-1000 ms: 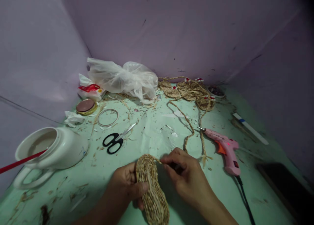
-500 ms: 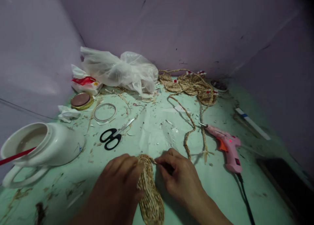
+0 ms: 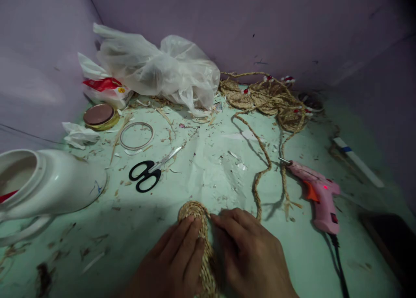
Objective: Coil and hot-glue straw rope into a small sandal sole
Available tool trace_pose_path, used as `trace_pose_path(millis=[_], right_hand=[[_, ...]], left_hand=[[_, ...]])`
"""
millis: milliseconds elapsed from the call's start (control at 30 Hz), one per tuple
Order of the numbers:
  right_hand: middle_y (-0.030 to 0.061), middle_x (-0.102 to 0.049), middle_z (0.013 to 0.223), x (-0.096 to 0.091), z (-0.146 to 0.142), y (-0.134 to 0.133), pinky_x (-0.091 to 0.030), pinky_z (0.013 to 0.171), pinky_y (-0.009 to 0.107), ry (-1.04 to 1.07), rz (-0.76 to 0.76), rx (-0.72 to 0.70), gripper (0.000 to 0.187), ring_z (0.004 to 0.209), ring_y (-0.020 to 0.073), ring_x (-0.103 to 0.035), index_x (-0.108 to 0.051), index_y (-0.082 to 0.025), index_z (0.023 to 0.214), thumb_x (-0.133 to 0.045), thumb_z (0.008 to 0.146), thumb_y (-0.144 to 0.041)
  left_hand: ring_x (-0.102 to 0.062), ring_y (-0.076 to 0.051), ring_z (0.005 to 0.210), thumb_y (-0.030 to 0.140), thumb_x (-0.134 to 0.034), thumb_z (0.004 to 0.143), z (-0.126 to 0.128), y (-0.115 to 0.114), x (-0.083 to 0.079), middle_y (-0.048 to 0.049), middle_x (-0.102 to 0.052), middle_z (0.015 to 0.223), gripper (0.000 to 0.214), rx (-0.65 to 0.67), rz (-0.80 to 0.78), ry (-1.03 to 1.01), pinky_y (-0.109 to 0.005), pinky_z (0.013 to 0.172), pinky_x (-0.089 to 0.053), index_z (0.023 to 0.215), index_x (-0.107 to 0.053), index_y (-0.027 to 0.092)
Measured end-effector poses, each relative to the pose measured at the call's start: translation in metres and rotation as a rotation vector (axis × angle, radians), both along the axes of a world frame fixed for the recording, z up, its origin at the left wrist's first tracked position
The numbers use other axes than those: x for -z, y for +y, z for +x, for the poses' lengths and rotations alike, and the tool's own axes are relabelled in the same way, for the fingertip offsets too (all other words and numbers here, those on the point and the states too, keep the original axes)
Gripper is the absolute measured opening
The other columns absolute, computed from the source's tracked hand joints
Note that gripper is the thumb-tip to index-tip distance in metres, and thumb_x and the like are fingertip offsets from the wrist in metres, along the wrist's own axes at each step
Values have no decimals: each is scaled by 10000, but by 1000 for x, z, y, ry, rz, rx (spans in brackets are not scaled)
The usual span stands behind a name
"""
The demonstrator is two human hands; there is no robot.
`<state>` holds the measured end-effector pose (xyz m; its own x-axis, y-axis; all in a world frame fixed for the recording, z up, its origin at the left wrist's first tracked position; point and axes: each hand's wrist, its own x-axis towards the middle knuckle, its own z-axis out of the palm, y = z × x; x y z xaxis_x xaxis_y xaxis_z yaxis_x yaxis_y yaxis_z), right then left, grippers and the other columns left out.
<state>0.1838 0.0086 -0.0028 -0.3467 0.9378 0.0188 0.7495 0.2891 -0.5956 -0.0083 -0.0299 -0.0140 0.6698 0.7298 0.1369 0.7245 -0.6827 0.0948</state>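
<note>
A sole-shaped piece of coiled braided straw (image 3: 208, 263) lies on the table at the bottom middle, its rounded end pointing away from me. My left hand (image 3: 177, 257) rests flat on it, fingers stretched out across the braid near that end. At its right edge, my right hand (image 3: 251, 248) has its fingers curled, with the index fingertip and thumb side against the outer braid. What the right fingers pinch is mostly hidden. To the right lies a pink glue gun (image 3: 320, 191) with a glowing red light and its metal tip pointing left.
Black-handled scissors (image 3: 146, 174) and a tape ring (image 3: 136, 136) lie left of centre. A white jug (image 3: 71, 183) lies on its side at left. Behind are a plastic bag (image 3: 162, 72) and braided straw pieces with beads (image 3: 266, 96). A dark flat object (image 3: 390, 237) is at right.
My left hand has gone from a raised, bent position to lying flat on the straw braid. The right hand stays at the right edge, its fingers turned lower. The camera view has shifted.
</note>
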Motion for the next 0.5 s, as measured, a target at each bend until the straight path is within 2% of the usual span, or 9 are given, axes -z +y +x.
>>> trace_pose_path(millis=[100,167,300,500], right_hand=[[34,-662,800,-4,-3,-8,-494,597,313,-47,13,117,223,711,204,-623,-671,-240,864,-465,829,-162],[31,-664,803,-4,-4,-11,-488,593,305,-56,35,136,201,701,196,-615,-659,-237,842,-468,840,-175],[48,-674,879,-4,-4,-15,-501,645,315,-16,86,84,262,773,214,-606,-651,-222,930,-446,794,-129],[55,-666,835,-4,-4,-17,-482,574,291,-44,120,-18,317,722,215,-581,-676,-213,944,-521,692,-100]], left_hand=[[-576,-234,1131,249,-439,911,2,2,-5,-96,-654,1203,295,6,72,22,-321,912,-474,1139,-584,130],[-599,-230,1089,242,-432,910,3,3,-7,-88,-677,1165,279,5,99,32,-323,884,-474,1103,-604,136],[-587,-224,1101,248,-425,918,5,3,-8,-83,-681,1158,279,-10,98,33,-329,915,-431,1100,-611,147],[-557,-222,1132,233,-397,920,11,-1,-2,-74,-674,1168,290,-83,95,-25,-340,981,-354,1093,-613,146]])
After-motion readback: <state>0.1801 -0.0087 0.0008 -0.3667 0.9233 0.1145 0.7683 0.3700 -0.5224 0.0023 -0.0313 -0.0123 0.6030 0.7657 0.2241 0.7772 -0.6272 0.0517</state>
